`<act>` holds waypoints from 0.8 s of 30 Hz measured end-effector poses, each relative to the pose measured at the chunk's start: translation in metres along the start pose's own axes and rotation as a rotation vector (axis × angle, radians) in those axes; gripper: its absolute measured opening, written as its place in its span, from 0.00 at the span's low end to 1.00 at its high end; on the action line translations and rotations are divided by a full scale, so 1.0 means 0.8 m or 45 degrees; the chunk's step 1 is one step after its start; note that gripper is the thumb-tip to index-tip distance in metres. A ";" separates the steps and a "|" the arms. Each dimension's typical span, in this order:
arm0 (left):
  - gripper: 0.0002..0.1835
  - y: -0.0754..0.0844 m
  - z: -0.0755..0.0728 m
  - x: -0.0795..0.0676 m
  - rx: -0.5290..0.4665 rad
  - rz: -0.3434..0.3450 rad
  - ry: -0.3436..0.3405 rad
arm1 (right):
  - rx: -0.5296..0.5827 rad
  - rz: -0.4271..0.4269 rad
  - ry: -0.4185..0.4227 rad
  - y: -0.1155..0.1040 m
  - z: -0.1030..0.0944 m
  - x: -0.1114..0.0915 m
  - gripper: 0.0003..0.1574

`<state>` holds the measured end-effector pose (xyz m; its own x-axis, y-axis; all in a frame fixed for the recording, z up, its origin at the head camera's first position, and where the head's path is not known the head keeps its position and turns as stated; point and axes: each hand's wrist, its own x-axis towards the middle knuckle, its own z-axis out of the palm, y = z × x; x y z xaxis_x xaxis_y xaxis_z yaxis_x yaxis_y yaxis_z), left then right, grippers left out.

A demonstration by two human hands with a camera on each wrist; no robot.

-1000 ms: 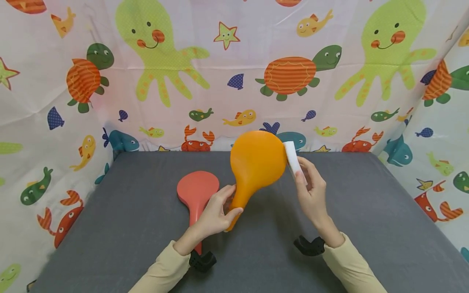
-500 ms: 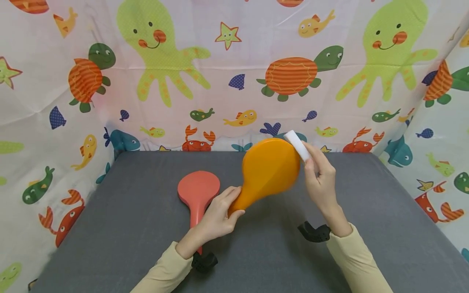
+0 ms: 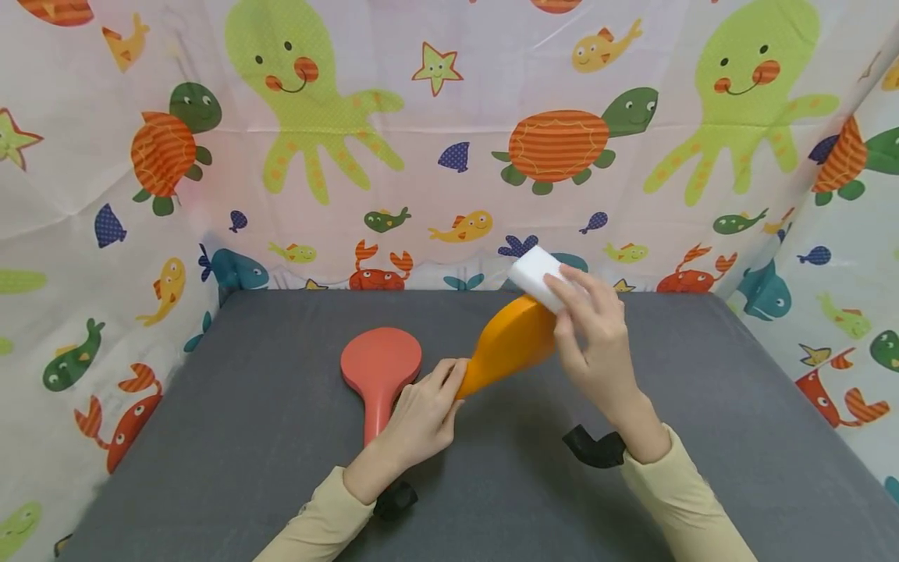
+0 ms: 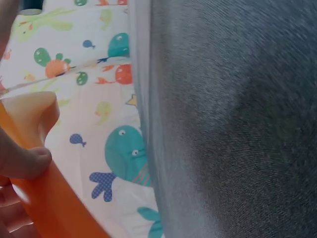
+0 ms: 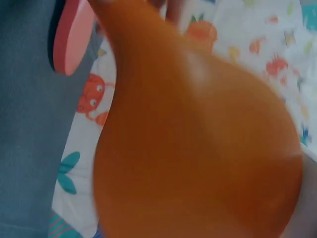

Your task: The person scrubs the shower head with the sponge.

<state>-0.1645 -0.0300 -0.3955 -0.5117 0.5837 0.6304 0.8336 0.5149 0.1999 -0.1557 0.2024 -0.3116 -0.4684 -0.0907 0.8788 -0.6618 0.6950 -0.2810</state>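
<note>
My left hand (image 3: 421,417) grips the handle of an orange paddle (image 3: 511,343), held up over the table and tilted so its round face shows foreshortened. The left wrist view shows the thumb lying along the orange handle (image 4: 62,203). In my right hand (image 3: 600,347) a white sponge block (image 3: 535,273) is pinched between fingers and thumb, right at the paddle's far upper edge. The broad face of the orange paddle (image 5: 198,144) fills much of the right wrist view and hides most of what lies behind. A red paddle (image 3: 381,359) lies left of the left hand, its lower handle covered by the forearm.
A grey cloth-covered table (image 3: 253,421) spreads under both hands. Behind and at both sides hangs a white curtain (image 3: 393,156) printed with sea animals. Black wrist mounts (image 3: 593,447) sit on both wrists.
The orange paddle has tipped over and turned, its face now seen more edge-on. The right hand has moved the white sponge along the paddle's rim, up and then left. The red paddle stays put.
</note>
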 end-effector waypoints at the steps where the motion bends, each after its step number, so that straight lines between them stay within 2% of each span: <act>1: 0.26 0.001 0.001 0.000 0.029 0.007 0.014 | -0.026 -0.062 -0.010 -0.002 0.001 0.001 0.23; 3: 0.26 0.002 0.003 0.000 0.078 0.011 0.038 | -0.049 -0.125 -0.023 -0.004 0.002 0.000 0.24; 4: 0.26 0.002 0.003 0.000 0.095 0.009 0.049 | -0.050 -0.115 -0.025 -0.002 0.000 -0.001 0.24; 6: 0.26 0.003 0.004 0.000 0.115 0.004 0.067 | -0.039 -0.023 -0.014 0.005 -0.004 -0.004 0.23; 10: 0.27 0.004 0.004 -0.001 0.138 -0.006 0.084 | -0.041 0.260 -0.004 0.025 -0.013 -0.015 0.22; 13: 0.27 0.004 0.005 -0.002 0.166 0.004 0.093 | -0.067 0.339 -0.025 0.029 -0.012 -0.020 0.23; 16: 0.27 0.004 0.006 -0.002 0.198 0.027 0.108 | -0.056 0.265 0.013 0.020 -0.006 -0.018 0.24; 20: 0.26 0.005 0.007 -0.001 0.239 0.043 0.140 | -0.080 0.035 0.086 0.000 0.003 -0.011 0.24; 24: 0.25 0.006 0.007 0.000 0.272 0.042 0.153 | -0.213 -0.218 0.017 -0.014 0.010 -0.012 0.24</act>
<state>-0.1620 -0.0240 -0.3988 -0.4458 0.5302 0.7212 0.7802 0.6251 0.0228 -0.1486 0.1894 -0.3198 -0.3493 -0.2090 0.9134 -0.6243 0.7788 -0.0605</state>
